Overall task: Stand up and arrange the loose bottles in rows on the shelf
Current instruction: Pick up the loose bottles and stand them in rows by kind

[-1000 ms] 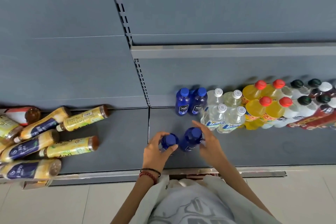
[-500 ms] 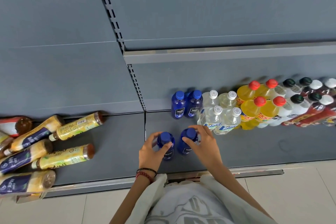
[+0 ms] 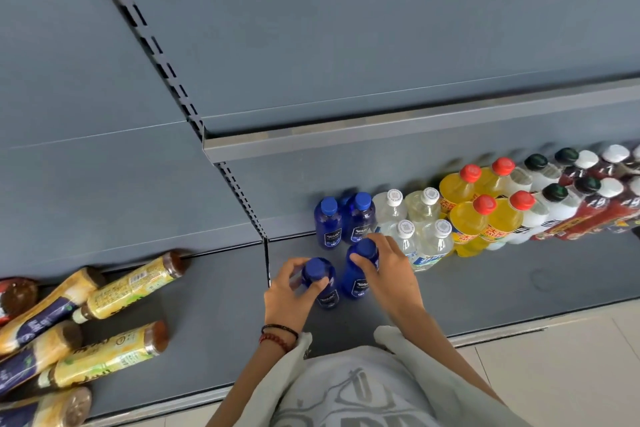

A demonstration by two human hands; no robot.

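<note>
My left hand (image 3: 289, 295) grips the top of a small blue bottle (image 3: 322, 282) standing upright on the grey bottom shelf (image 3: 485, 288). My right hand (image 3: 388, 270) grips a second blue bottle (image 3: 356, 279) just to its right, also upright. Both stand in front of two blue bottles (image 3: 343, 220) at the back wall. To the right run rows of clear bottles (image 3: 415, 218), yellow red-capped bottles (image 3: 481, 215), then white and dark red ones (image 3: 575, 194).
Several yellow-labelled bottles (image 3: 114, 291) lie on their sides on the left part of the shelf. An upper shelf edge (image 3: 381, 132) overhangs the rows. A slotted upright (image 3: 242, 198) divides the two bays. Tiled floor (image 3: 554, 374) lies at lower right.
Both hands have slid the two blue bottles back toward the standing blue pair; the view has shifted, so everything sits lower and further right.
</note>
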